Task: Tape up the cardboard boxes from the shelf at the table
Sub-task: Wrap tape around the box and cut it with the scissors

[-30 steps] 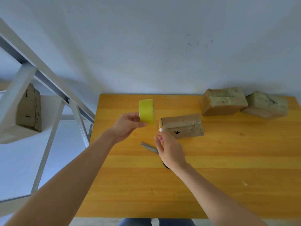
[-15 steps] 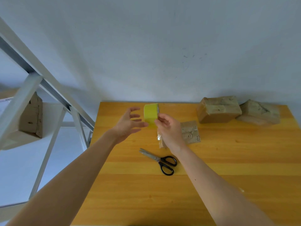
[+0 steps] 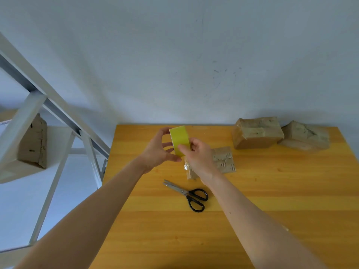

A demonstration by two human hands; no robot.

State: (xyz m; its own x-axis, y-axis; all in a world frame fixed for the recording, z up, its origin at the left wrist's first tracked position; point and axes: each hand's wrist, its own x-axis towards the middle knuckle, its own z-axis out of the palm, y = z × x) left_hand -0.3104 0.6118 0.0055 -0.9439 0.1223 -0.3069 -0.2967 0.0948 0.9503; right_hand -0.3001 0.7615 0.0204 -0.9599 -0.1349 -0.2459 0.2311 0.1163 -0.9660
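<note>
Cardboard boxes [image 3: 257, 133]: four are counted, all brown and scuffed; three are set on the desk [image 3: 252, 220] and one on the shelf [image 3: 11, 169].
Small box [image 3: 223, 159]: laid flat near the desk's middle and partly hidden by the right wrist; a scrap of clear film [image 3: 186, 166] is seen at its left end.
Far boxes [image 3: 305, 137]: two larger ones are placed side by side at the far right of the desk, by the wall [image 3: 174, 55]; whether they touch cannot be told.
Shelf box [image 3: 34, 141]: stood on end on the white shelf board, far left, behind the slanted frame.
Tape roll [image 3: 179, 139]: one, yellow, held in the air above the far left part of the desk, its broad band turned toward the camera.
Scissors [image 3: 187, 194]: one pair, black-handled, laid on the desk nearer than the small box, blades pointed left.
Left hand [image 3: 157, 152]: fingers are curved loosely round the roll, with fingertips at its top edge and the thumb beneath it.
Right hand [image 3: 198, 154]: curled, with the thumb pressed on the yellow band low on the roll and the fingers wrapped behind it.
Hands: brought together, both clasped on the one roll.
</note>
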